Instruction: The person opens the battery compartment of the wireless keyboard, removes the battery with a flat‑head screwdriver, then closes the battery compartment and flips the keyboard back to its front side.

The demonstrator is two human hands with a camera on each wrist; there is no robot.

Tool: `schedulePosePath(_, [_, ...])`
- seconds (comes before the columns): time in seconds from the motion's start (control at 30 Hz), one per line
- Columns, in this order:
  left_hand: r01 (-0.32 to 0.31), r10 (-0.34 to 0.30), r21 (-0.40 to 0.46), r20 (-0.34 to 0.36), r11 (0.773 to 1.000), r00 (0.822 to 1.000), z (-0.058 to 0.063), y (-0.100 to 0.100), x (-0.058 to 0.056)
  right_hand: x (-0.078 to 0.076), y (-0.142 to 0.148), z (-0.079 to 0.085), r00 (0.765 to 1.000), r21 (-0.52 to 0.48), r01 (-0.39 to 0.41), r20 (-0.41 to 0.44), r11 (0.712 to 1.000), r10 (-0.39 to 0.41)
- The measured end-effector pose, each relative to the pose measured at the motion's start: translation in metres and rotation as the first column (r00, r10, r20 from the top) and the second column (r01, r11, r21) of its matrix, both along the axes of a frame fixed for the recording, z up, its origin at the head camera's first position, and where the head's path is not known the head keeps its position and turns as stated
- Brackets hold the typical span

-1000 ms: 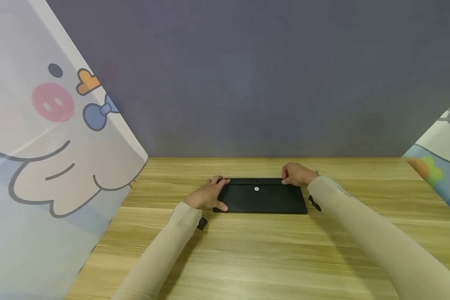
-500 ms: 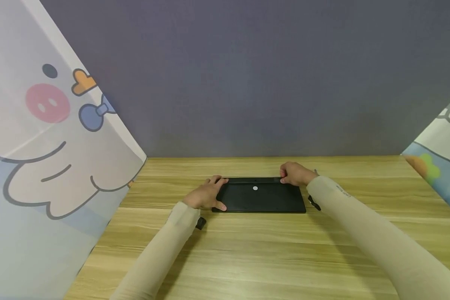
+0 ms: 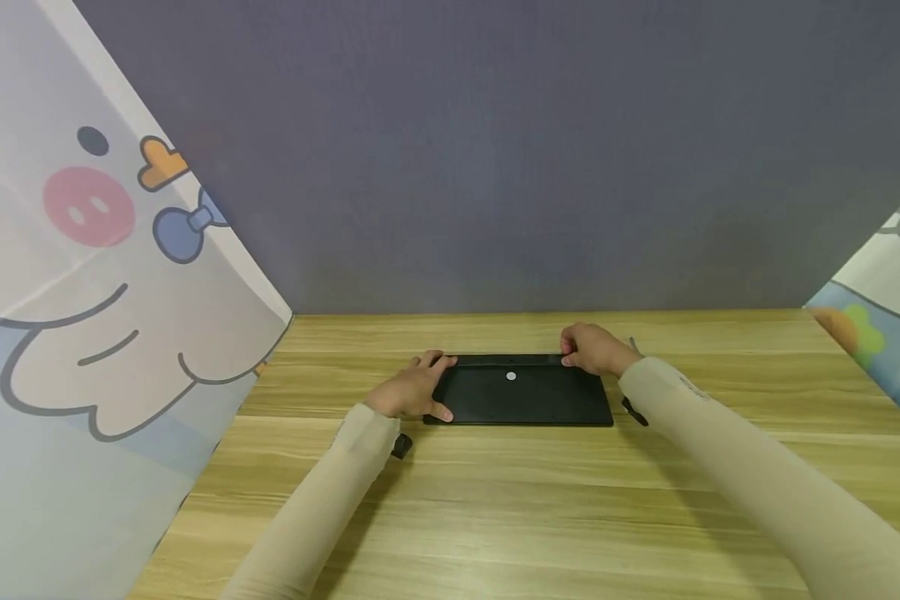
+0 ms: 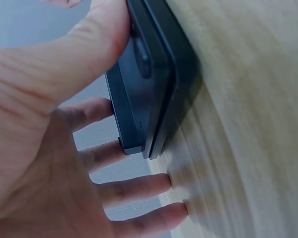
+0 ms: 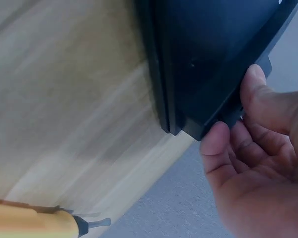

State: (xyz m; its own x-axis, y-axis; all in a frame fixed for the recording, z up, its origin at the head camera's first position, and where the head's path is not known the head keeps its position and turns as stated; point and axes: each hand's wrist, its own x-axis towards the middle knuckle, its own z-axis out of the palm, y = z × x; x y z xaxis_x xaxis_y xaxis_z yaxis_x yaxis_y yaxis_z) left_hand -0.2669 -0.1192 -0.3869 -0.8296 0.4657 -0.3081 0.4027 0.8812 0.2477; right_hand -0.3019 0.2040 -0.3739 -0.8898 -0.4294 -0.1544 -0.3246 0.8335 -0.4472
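Observation:
A flat black keyboard appears to lie underside up on the wooden table, its keys hidden. A raised bar runs along its far edge, with a round white sticker nearby. My left hand spans and grips the left end, thumb at the near edge and fingers at the far side; two fingertips touch the table in the left wrist view. At the bar's right end, my right hand pinches a small black piece, like a fold-out foot, between thumb and fingers. Fingertips partly hide it.
A screwdriver with a yellow handle lies on the table beyond the right wrist; only its tip shows in the head view. Behind the wooden table rises a grey wall. Printed cartoon panels stand at both sides.
The head view has shifted slightly. Both hands keep their hold, and the keyboard stays in place on the table.

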Motion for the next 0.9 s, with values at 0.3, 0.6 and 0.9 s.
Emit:
schedulePosePath(0.3, [0.0, 0.0, -0.02, -0.012, 1.0, 1.0, -0.001, -0.002, 0.001, 0.0, 0.009, 0.001, 0.997, -0.069, -0.05, -0.064, 0.996, 0.046])
schedulePosePath(0.6, [-0.019, 0.02, -0.031, 0.007, 0.999, 1.0, 0.002, 0.001, 0.002, -0.008, 0.011, 0.011, 0.991, -0.086, -0.069, -0.123, 0.994, 0.058])
schedulePosePath(0.9, [-0.032, 0.033, -0.045, 0.018, 0.998, 0.999, 0.001, 0.003, 0.002, -0.023, 0.013, 0.007, 0.997, -0.095, -0.006, -0.081, 0.995, -0.002])
